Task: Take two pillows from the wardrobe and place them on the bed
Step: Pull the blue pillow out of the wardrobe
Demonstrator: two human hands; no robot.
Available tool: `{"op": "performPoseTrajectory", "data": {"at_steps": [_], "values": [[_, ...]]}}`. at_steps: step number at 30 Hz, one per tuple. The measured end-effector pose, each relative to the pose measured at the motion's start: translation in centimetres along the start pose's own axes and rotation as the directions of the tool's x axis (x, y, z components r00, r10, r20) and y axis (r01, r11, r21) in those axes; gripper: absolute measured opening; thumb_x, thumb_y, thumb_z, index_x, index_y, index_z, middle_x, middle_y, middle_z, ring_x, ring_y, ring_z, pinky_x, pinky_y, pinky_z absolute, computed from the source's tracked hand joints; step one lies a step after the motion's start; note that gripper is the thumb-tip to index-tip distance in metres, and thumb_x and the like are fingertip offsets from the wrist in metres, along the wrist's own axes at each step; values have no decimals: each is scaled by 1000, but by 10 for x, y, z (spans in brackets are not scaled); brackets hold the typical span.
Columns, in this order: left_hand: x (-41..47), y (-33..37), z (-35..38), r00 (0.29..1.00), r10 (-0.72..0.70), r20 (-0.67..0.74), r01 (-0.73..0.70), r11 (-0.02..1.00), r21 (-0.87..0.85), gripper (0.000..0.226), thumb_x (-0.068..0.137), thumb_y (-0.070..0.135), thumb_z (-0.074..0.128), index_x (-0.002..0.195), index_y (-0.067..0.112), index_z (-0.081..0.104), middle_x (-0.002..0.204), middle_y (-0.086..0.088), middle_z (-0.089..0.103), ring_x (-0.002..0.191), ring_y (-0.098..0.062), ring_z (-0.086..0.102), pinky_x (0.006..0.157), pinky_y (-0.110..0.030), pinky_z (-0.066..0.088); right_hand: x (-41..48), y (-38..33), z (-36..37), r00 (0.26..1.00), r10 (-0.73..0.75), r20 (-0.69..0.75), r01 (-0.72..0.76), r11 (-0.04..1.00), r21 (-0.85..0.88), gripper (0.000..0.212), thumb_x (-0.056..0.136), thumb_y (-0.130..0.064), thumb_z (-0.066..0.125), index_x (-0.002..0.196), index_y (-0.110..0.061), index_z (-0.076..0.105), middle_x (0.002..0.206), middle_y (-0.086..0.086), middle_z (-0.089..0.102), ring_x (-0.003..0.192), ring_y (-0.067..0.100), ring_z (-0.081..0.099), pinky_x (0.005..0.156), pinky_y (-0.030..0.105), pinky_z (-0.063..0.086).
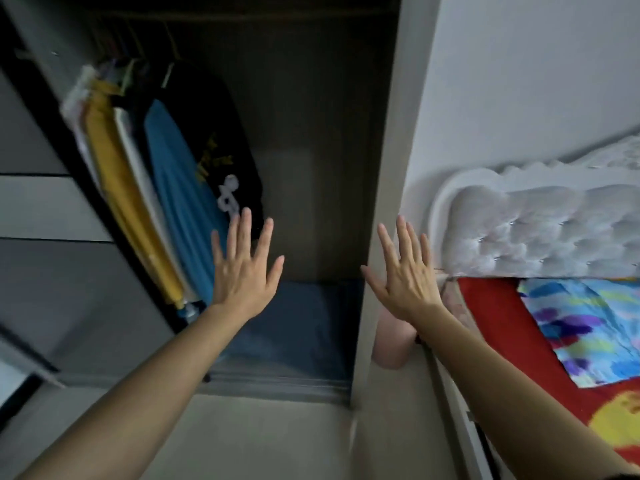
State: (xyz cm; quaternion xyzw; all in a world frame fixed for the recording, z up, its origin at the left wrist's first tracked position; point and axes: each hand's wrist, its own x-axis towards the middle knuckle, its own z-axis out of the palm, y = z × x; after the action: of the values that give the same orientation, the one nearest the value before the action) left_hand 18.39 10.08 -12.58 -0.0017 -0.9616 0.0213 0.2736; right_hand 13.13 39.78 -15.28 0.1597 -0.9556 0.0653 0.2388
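Observation:
The wardrobe (pixel 311 150) stands open in front of me, dark inside. A dark blue pillow (pixel 298 327) lies flat on its floor. My left hand (pixel 244 268) is stretched out above the pillow's left part, fingers spread, holding nothing. My right hand (pixel 405 271) is raised in front of the wardrobe's right side panel (pixel 384 168), fingers spread and empty. The bed (pixel 540 341) with a red sheet lies to the right, behind that panel. A second pillow is not visible as a separate thing.
Hanging clothes (pixel 162 188) in yellow, white, blue and black fill the wardrobe's left side. A white tufted headboard (pixel 540 226) stands against the wall. A multicoloured cloth (pixel 588 327) lies on the bed. A pink object (pixel 393 344) sits between panel and bed. Grey sliding door (pixel 52 271) at left.

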Motion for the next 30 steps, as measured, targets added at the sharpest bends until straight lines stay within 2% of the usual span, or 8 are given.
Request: {"op": "performPoseTrajectory", "data": {"at_steps": [5, 9, 16, 22, 26, 30], "values": [[-41, -41, -9, 996, 7, 85, -12, 998, 62, 71, 96, 55, 29, 154, 18, 14, 161, -20, 5, 148, -37, 8, 111, -67, 21, -39, -59, 18, 999, -15, 42, 12, 998, 54, 81, 95, -61, 38, 158, -21, 6, 164, 20, 6, 151, 36, 14, 122, 53, 13], [-40, -66, -18, 997, -11, 72, 7, 999, 47, 72, 95, 56, 28, 155, 20, 11, 162, -20, 2, 149, -37, 5, 113, -66, 19, -34, -94, 8, 997, -41, 67, 40, 999, 25, 81, 96, -61, 36, 158, -21, 5, 165, 20, 3, 152, 36, 10, 122, 52, 8], [-11, -127, -17, 997, 75, 22, -75, 997, -11, 72, 97, 56, 32, 155, 21, 7, 162, -19, 1, 149, -36, 6, 113, -66, 18, 16, -149, -7, 999, -6, -38, 4, 998, -56, 81, 95, -59, 40, 158, -21, 8, 164, 20, 7, 151, 36, 13, 123, 53, 13], [3, -203, 11, 982, 188, -1, -188, 982, -6, 72, 97, 55, 32, 155, 21, 6, 162, -19, 0, 149, -36, 4, 113, -66, 17, 41, -211, 27, 994, 112, -4, -112, 990, -82, 81, 96, -59, 39, 158, -19, 6, 164, 22, 4, 151, 38, 14, 122, 54, 13], [11, -228, 41, 976, 216, 15, -215, 975, -52, 73, 96, 54, 35, 155, 22, 7, 161, -20, 2, 148, -37, 6, 112, -68, 17, 37, -238, 55, 997, 61, 45, -56, 993, -102, 81, 94, -58, 42, 158, -19, 10, 163, 23, 8, 150, 39, 17, 122, 54, 15], [18, -225, 75, 974, 216, 72, -208, 973, -97, 73, 96, 55, 34, 155, 22, 6, 161, -20, 2, 148, -38, 8, 112, -68, 17, 37, -235, 80, 993, 62, 101, -51, 993, -111, 81, 95, -59, 41, 158, -21, 9, 164, 23, 8, 150, 39, 16, 122, 54, 14]]}}
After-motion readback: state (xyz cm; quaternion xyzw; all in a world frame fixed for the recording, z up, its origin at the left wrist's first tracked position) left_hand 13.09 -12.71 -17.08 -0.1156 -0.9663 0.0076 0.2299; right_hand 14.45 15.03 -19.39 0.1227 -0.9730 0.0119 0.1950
